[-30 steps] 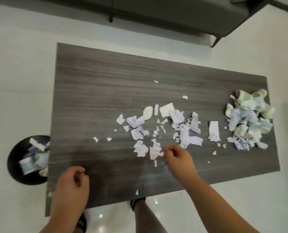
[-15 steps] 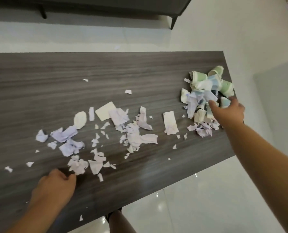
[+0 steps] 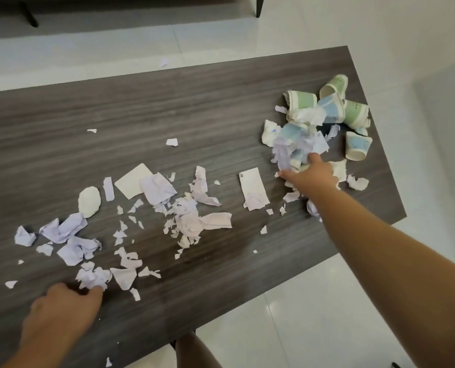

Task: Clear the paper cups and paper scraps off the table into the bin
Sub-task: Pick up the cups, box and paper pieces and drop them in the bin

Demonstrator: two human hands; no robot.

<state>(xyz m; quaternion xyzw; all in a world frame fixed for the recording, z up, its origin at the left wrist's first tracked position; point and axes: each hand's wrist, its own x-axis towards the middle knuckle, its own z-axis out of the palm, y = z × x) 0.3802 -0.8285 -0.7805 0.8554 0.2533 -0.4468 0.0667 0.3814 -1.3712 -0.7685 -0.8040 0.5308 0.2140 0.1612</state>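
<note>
Right hand [image 3: 310, 176] far out on table [image 3: 194, 107], fingers grabbing paper scraps [image 3: 298, 150] by cups [image 3: 327, 107]. Left hand [image 3: 62, 312] near edge, fingers curled, thumb touching paper ball [image 3: 92, 277].

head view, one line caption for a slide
Right hand reaches into the paper cups; left hand touches scraps.

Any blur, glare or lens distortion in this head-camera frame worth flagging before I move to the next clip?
Head view: motion blur smears the scraps by the right hand, while the cups stay fairly sharp; the left hand is slightly soft. Wide-angle distortion splays the table edges. Small glare spots show on the floor tiles. Lighting is even, shadows soft.
</note>
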